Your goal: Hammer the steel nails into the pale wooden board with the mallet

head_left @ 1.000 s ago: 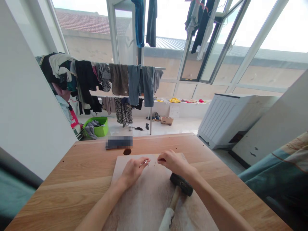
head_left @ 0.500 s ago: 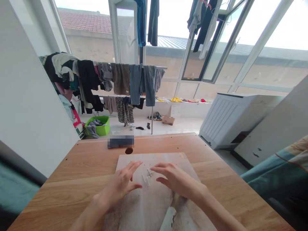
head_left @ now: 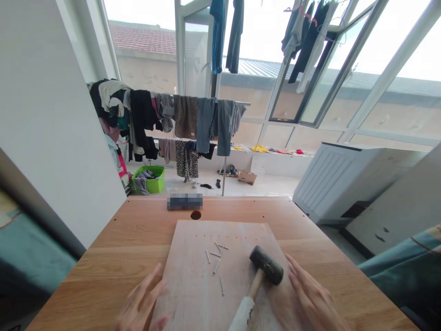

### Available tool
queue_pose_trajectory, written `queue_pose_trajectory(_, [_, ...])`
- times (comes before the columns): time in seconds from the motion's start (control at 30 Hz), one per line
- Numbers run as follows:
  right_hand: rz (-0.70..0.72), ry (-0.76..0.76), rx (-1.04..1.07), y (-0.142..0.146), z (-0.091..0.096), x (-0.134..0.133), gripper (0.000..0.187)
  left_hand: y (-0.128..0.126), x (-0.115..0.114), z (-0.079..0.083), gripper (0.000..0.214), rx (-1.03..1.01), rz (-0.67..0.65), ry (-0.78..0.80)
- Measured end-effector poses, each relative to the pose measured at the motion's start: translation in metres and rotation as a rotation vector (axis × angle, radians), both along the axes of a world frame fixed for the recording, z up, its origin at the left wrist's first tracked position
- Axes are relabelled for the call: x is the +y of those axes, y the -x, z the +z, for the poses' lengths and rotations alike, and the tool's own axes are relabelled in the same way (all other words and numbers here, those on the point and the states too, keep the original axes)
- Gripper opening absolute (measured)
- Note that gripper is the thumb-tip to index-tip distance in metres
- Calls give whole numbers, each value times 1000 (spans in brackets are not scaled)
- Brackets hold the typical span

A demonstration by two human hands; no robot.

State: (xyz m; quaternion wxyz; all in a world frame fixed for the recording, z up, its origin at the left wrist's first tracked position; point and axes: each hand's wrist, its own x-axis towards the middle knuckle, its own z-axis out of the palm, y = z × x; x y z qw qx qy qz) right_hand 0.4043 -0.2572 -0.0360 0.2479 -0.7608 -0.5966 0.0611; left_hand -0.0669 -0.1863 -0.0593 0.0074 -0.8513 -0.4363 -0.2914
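A pale wooden board (head_left: 193, 276) lies flat on the wooden table (head_left: 113, 257). Several loose nails (head_left: 216, 265) are scattered over its middle. On the board's right side rests a mallet (head_left: 266, 265) with a black head, its white-wrapped handle pointing toward me. My left hand (head_left: 143, 301) is beside the board's left edge, fingers stretched out and holding nothing. At the opposite edge, close to the mallet head, is my right hand (head_left: 310, 292), also with extended fingers and nothing in it.
A blurred-out dark object (head_left: 184, 202) lies near the table's far edge, beside a round hole (head_left: 195, 214). Beyond the table are a green basket (head_left: 155, 179), a rack of hanging clothes (head_left: 186, 117) and a white appliance (head_left: 320, 179) at the right.
Both hands have moved apart and toward me, from over the nails to the board's two side edges. The mallet head has come into view. The camera view has shifted slightly left.
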Motion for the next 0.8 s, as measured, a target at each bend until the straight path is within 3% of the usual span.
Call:
queue_pose_trajectory(0.2, [235, -77, -82, 90, 9, 39, 46, 59, -7, 2, 49, -99, 299, 104])
queue_pose_trajectory(0.33, [394, -55, -19, 138, 16, 55, 51, 108, -2, 21, 44, -90, 480, 85])
queue_pose_trajectory(0.43, [506, -26, -34, 157, 22, 59, 50, 125, 4, 39, 43, -56, 553, 131])
queue_pose_trajectory(0.6, [672, 28, -194, 158, 26, 54, 50, 114, 8, 52, 42, 41, 546, 175])
queue_pose_trajectory(0.7, [613, -42, -301, 137, 21, 45, 46, 92, 4, 49, 42, 75, 495, 108])
queue_pose_trajectory(0.8, [519, -146, -389, 98, 10, 31, 43, 64, -6, 39, 40, 91, 378, 38])
